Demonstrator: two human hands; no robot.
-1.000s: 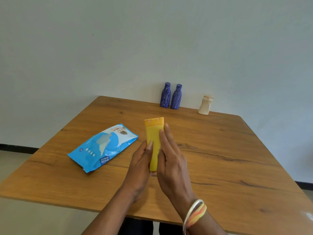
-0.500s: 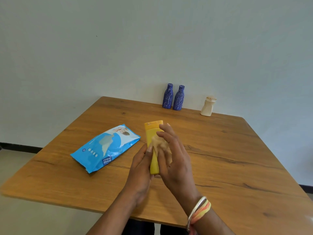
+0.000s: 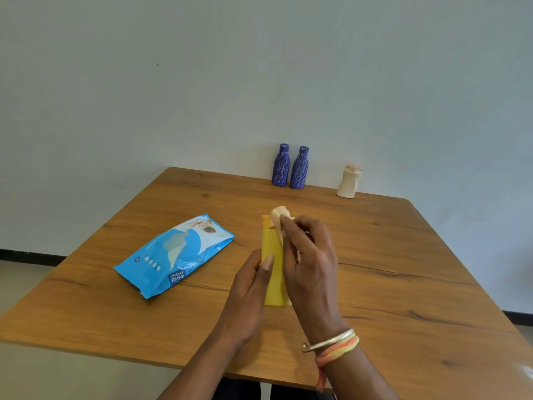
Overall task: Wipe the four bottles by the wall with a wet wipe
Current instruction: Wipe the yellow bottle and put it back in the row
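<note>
Mid-frame: my left hand (image 3: 250,287) grips flat yellow plastic bottle (image 3: 273,272), long axis toward wall. Right hand (image 3: 310,264) pinches crumpled white wet wipe (image 3: 279,219) at cap end; next stroke probably runs down toward me.

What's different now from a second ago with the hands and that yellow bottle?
The right hand has slid up the yellow bottle, from lying flat along it to pinching the wet wipe at the cap end. The left hand still holds the bottle's lower part. The wipes pack, two blue bottles and cream bottle have not moved.
</note>
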